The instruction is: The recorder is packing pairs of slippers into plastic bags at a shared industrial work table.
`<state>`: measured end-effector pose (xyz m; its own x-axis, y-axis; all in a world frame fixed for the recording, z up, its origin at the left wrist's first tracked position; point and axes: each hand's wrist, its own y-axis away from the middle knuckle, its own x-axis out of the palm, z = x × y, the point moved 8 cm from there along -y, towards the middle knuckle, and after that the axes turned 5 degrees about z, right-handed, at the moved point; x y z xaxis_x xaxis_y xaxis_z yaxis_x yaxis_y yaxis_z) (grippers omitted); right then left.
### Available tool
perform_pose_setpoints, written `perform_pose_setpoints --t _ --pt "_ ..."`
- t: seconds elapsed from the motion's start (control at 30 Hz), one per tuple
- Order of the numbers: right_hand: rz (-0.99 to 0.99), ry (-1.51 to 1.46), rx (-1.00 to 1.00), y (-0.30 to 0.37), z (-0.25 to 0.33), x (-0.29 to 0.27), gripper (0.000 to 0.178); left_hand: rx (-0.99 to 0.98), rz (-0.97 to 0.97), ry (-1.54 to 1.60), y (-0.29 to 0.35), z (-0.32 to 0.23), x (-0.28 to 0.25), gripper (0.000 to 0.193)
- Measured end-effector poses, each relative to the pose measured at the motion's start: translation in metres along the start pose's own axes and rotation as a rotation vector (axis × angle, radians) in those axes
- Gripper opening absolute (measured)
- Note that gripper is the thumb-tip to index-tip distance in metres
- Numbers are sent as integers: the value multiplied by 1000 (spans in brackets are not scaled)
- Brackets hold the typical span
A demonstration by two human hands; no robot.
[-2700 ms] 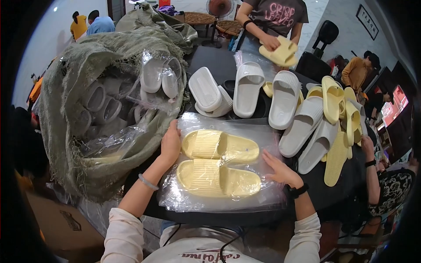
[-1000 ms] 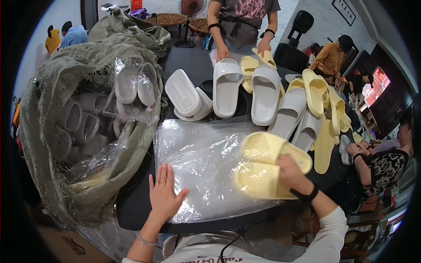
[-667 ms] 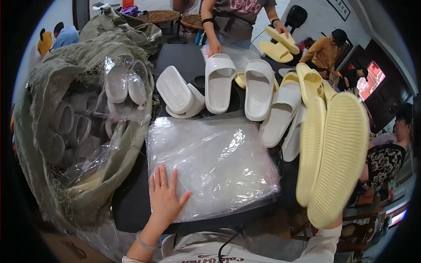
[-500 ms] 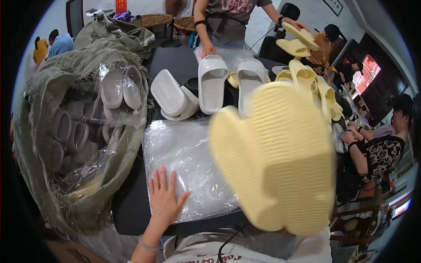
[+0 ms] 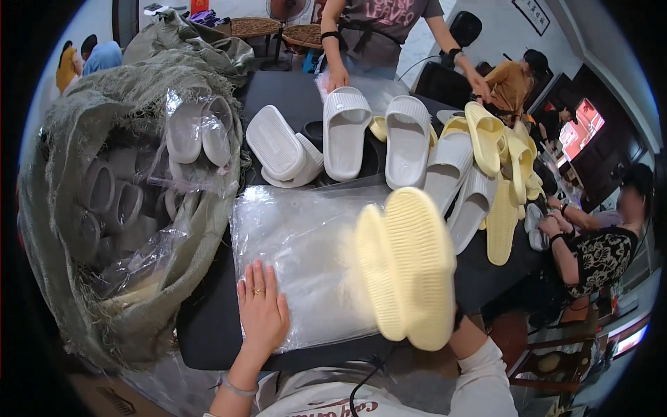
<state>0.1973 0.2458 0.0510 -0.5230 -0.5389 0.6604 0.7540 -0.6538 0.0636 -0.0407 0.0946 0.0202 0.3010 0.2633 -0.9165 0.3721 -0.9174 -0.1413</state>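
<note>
My left hand (image 5: 265, 316) lies flat, fingers stretched, on a stack of clear plastic bags (image 5: 302, 236) on the black table. A pair of pale yellow slippers (image 5: 420, 267) is held up over the bags' right part, ribbed soles toward me. My right forearm (image 5: 470, 338) reaches up behind these slippers; the hand gripping them is hidden by the soles. Beyond the bags, two light grey slippers, one (image 5: 346, 139) beside the other (image 5: 407, 146), lie toe away from me. Left of them is a tilted grey pair (image 5: 278, 146).
A green woven sack (image 5: 48, 229) with bagged grey slippers stands at the left. More grey slippers (image 5: 448, 167) and a yellow heap (image 5: 514, 160) lie at the right. Across the table a person (image 5: 375, 35) reaches toward the slippers; another person (image 5: 601, 243) works at the right.
The yellow slippers in my right hand have moved down and away from the camera, over the bags. My left hand's fingers have drawn closer together. The person opposite has lowered a yellow pair.
</note>
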Motion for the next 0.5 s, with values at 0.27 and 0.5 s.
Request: perform_pose_setpoints --t 0.27,0.5 --pt "-2 424 -93 8 50 -48 55 -11 -10 41 3 2 1 54" --pt "124 212 -65 -61 -13 -1 52 59 -46 -22 1 -10 -8 48"
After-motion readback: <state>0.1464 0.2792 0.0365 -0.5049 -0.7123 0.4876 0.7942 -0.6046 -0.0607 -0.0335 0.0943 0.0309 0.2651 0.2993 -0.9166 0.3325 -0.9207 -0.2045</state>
